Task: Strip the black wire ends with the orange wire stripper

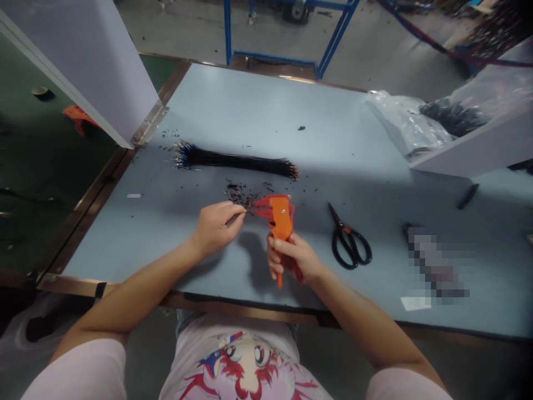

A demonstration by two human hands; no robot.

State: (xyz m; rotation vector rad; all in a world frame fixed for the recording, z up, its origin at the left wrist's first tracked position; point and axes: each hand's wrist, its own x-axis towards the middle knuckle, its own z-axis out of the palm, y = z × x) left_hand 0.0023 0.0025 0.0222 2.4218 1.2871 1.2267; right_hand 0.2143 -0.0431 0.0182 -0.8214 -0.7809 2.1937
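My right hand is wrapped round the handles of an orange and red wire stripper, held upright with its jaws pointing left. Just left of those jaws, my left hand pinches a thin dark wire, whose end reaches toward the tool. Most of the wire is hidden by the fingers. Behind both hands lies a long bundle of black wires, with blue and metallic ends at the left and coppery ends at the right. Small dark scraps are scattered between the bundle and my hands.
Black-handled scissors lie right of my right hand on the blue-grey table. Farther right are a pixelated object and a white paper. Plastic bags sit at the back right. White panels stand at both sides.
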